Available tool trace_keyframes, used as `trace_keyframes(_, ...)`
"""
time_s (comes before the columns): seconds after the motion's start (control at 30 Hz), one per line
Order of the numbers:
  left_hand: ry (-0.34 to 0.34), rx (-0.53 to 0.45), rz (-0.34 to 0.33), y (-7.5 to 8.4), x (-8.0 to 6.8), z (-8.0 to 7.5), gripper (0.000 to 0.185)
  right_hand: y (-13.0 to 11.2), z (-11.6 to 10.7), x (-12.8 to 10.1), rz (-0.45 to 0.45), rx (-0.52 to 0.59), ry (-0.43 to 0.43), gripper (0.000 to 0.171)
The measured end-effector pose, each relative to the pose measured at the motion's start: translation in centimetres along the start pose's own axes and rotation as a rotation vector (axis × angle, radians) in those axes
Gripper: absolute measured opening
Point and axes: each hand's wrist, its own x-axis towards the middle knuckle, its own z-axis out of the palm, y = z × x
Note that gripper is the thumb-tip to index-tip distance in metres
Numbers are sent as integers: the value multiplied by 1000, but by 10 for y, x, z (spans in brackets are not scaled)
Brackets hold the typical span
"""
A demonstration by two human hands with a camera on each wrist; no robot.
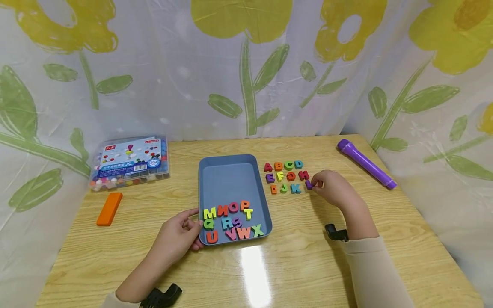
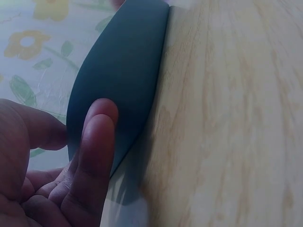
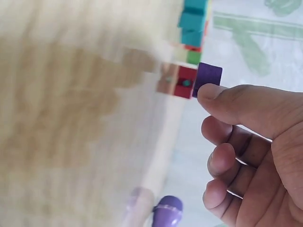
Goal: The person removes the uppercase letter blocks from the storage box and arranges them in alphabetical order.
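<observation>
In the head view my right hand (image 1: 334, 187) pinches a purple letter L (image 1: 309, 185) at the right end of the lowest row of letters. The right wrist view shows the same purple letter (image 3: 208, 75) between thumb and fingertips, with the other fingers curled behind. My left hand (image 1: 179, 233) grips the lower left rim of a blue-grey tray (image 1: 227, 159); up close, two fingers press the tray's outer wall (image 2: 125, 61). Inside the tray's near half lie several coloured letters, among them a yellow M (image 1: 209, 213) and a green X (image 1: 257, 231).
Right of the tray, letters stand in rows, from a red A (image 1: 268, 167) to a blue K (image 1: 295, 188). A purple microphone-shaped object (image 1: 366, 164) lies far right. On the left are a clear boxed set (image 1: 131, 162) and an orange block (image 1: 109, 209). A flowered curtain (image 1: 185, 85) hangs behind the table.
</observation>
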Motion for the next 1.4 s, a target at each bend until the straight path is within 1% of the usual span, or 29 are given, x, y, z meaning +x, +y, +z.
trace_keyframes(0.13, -3, 2, 3, 0, 0, 0, 51, 7, 6, 2, 22, 9, -27, 13)
trace_keyframes(0.27, -5, -4, 9, 0, 0, 0, 52, 13, 13, 4, 33, 10, -35, 15)
trace_keyframes(0.4, -5, -12, 11, 0, 0, 0, 52, 15, 15, 4, 31, 9, -38, 15)
trace_keyframes(0.73, -1, -28, 11, -1, -1, -1, 52, 13, 14, 7, 26, 17, -49, 15)
trace_keyframes(0.87, -9, -24, 16, 0, -1, -1, 52, 5, 4, 0, 39, 8, -59, 21)
trace_keyframes(0.93, -14, -23, 23, 1, -1, -1, 53, -5, -6, -4, 26, -7, -45, 24)
trace_keyframes(1.0, -16, -22, 32, 1, -1, -1, 54, -22, -16, -6, -9, -18, -26, 25)
trace_keyframes(1.1, -15, -22, 45, 1, -1, -1, 54, -57, -27, -4, -100, -17, 3, 24)
trace_keyframes(1.17, -14, -26, 43, 1, -1, -1, 54, -86, -29, 2, -166, -13, 7, 23)
trace_keyframes(1.27, -17, -37, 25, 0, -3, -1, 53, -130, -22, 12, -272, -34, -8, 24)
trace_keyframes(1.4, -27, -57, 10, 0, -4, -2, 51, -179, 0, 25, -405, -119, -77, 21)
